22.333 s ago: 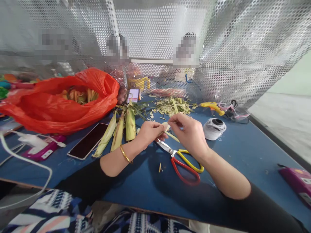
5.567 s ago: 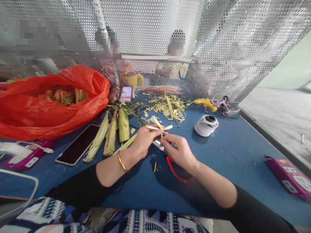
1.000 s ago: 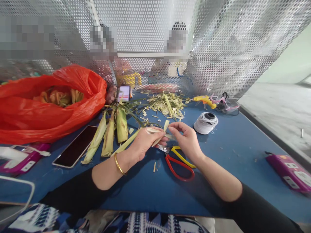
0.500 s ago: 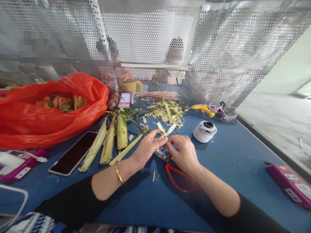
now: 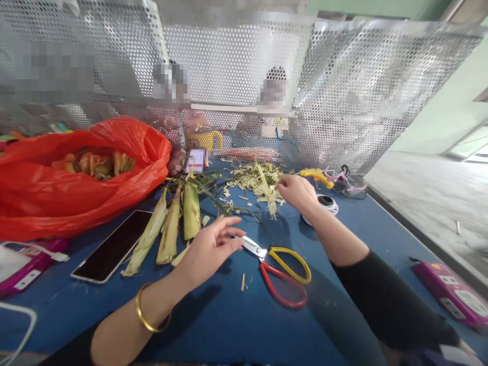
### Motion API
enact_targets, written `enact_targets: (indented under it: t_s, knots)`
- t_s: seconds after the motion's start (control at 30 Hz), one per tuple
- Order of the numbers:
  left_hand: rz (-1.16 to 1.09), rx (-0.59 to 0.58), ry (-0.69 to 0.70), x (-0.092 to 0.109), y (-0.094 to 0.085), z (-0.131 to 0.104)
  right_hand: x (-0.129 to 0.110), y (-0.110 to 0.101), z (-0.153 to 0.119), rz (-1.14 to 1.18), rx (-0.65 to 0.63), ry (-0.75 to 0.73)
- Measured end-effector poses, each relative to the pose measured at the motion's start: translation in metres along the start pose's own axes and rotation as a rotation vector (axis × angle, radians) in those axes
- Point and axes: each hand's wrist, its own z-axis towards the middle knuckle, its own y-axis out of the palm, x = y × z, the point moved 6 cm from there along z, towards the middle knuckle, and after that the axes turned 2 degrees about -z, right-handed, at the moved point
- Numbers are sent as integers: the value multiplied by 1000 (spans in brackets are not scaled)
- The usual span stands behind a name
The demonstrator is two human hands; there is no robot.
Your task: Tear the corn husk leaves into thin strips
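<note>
My left hand [image 5: 217, 249] is over the table with its fingers apart and nothing in them. Its fingertips are close to the blade tip of scissors [image 5: 257, 250] with one red and one yellow handle, lying on the table. My right hand [image 5: 299, 193] reaches forward to the heap of husk scraps [image 5: 253, 175], fingers curled together. A pale, frayed piece of corn husk [image 5: 272, 204] shows at its fingertips; its upper end is partly hidden by them. Behind the right wrist, a spool of white thread [image 5: 328, 203] is partly covered.
Several corn husk pieces [image 5: 191, 211] lie left of centre beside a phone [image 5: 112, 246]. A red plastic bag [image 5: 145, 152] with husks stands at left. Far right are a yellow glue gun [image 5: 316, 175], pink glasses [image 5: 339, 175] and a purple power strip [image 5: 450, 292]. A perforated screen [image 5: 236, 56] stands behind.
My hands have parted. The right has moved forward and right toward the scraps with the husk piece; the left has drawn back and opened. The scissors are now uncovered.
</note>
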Motion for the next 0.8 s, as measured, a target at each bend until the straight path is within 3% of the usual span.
enact_targets:
  t_s: [0.1, 0.2, 0.37, 0.47, 0.57, 0.63, 0.73, 0.8]
  knots:
    - [-4, -2, -26, -8, 0, 4, -8, 19, 36, -18, -151, 50]
    - [-12, -24, -36, -14, 3, 7, -15, 38, 57, -40, -154, 111]
    - [24, -87, -21, -20, 8, 7, -16, 67, 66, -5, -134, 219]
    - [33, -81, -5, -21, 8, 7, -11, 70, 63, 56, -100, 241]
    - [-9, -64, 6, -22, 6, 9, -5, 57, 57, 118, -8, 233]
    - [-34, -36, 36, -20, 4, 12, -1, 38, 53, 174, 125, 207]
    - [-21, 87, 149, -9, -6, 18, -2, -1, 38, 317, 439, 43]
    - [-33, 170, 219, 5, -9, 21, -9, -23, 22, 377, 557, -125]
